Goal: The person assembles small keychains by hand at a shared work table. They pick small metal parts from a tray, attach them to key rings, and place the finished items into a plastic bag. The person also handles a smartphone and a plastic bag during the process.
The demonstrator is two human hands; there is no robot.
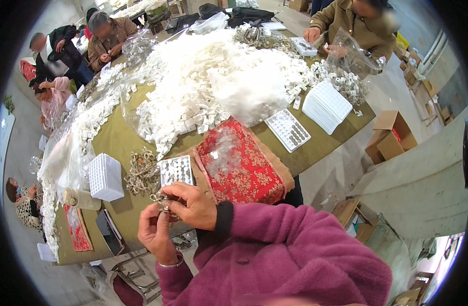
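Close to the table's near edge, my left hand (156, 237) and my right hand (195, 208) meet with fingertips pinched. Between them is a string of small shiny metal pieces (165, 207); its exact kind is too small to make out. Just beyond my fingers sits a white tray (163, 179) with round cells holding whitish and dark discs. To its left lies a tangled heap of similar greyish strings (141, 171). A red flowered cloth pad (239, 166) rests right of the tray.
A large mound of small white tagged pieces (193, 86) covers the table's middle. Stacked white trays (105, 177) stand left and another stack (326, 108) right, beside a filled tray (288, 130). A bottle (81, 199) lies left. Co-workers sit around; a cardboard box (392, 136) is on the floor.
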